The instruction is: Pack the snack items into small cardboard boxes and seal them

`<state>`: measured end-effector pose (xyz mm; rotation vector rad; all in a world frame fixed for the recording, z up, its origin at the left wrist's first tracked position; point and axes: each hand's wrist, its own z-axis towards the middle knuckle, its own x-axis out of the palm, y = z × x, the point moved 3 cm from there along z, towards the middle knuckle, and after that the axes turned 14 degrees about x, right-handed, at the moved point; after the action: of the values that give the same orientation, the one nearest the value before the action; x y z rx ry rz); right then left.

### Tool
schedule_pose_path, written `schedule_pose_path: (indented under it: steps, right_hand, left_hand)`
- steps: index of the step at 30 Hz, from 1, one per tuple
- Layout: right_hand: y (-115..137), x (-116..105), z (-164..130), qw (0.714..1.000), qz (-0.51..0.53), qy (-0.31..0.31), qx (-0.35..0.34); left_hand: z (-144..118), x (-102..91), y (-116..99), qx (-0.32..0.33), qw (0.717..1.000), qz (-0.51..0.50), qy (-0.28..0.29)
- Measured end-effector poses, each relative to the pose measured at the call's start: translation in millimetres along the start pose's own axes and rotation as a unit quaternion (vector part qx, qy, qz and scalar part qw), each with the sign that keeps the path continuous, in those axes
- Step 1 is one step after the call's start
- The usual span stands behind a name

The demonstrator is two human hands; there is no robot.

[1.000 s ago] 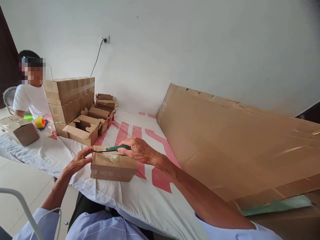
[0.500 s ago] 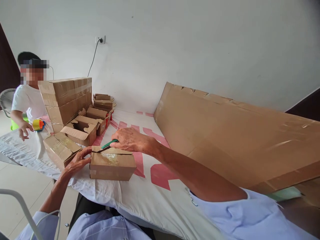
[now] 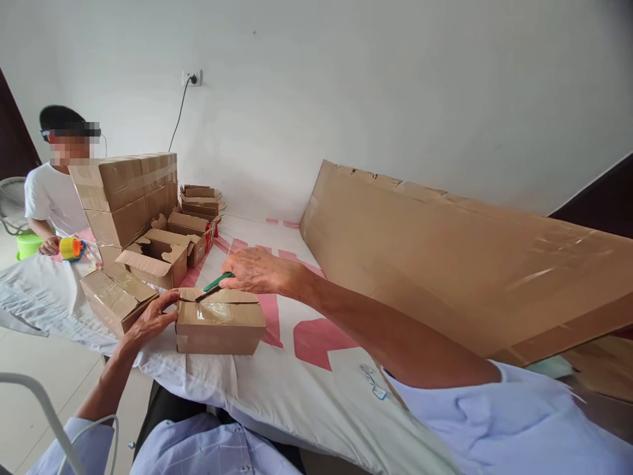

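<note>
A small closed cardboard box (image 3: 220, 338) with clear tape across its top stands on the cloth in front of me. My left hand (image 3: 152, 318) grips its left end, the fingers at the top corner and the thumb lower on the side. In my right hand (image 3: 254, 269) is a utility knife (image 3: 217, 284) with a ribbed green handle. Its dark blade slants down to the seam near the left end of the box top. Just left of my left hand sits another taped cardboard box (image 3: 116, 297).
Open cardboard boxes (image 3: 153, 258) stand behind, beside a tall stack of taped boxes (image 3: 131, 198). A large cardboard sheet (image 3: 420, 257) leans along the right side. At far left, another person (image 3: 54, 198) has a hand by a yellow-and-blue roll-shaped object (image 3: 72, 248).
The view has turned slightly right. The knife has shifted a little rightward over the box top, while my left hand stays at the box end. The other person's hand has drawn back beside the yellow object.
</note>
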<state>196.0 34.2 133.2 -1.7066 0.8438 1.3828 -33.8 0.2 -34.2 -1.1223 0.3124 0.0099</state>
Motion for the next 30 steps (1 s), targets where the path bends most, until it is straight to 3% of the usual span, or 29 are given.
schedule_pose_path:
  steps: [5, 9, 23, 26, 30]
  right_hand:
    - [9, 2, 8, 0.998, -0.024, -0.024, -0.045]
    - [-7, 6, -3, 1.000, 0.018, -0.003, -0.005]
    - [-53, 51, -26, 0.987, 0.161, 0.016, 0.027]
    - [-69, 69, -31, 0.981, 0.191, -0.005, 0.019]
    - [-109, 94, -45, 0.976, 0.209, -0.043, 0.042]
  left_hand:
    - [-2, -0.3, -4, 0.002, 1.000, 0.009, -0.008]
    - [-2, 1.2, -5, -0.005, 1.000, 0.009, -0.001]
    - [0, 3.9, -9, -0.008, 1.000, 0.023, 0.007]
    - [1, 5.1, -9, -0.007, 1.000, 0.028, 0.012]
    - [4, 7.5, -10, -0.006, 1.000, 0.013, 0.016]
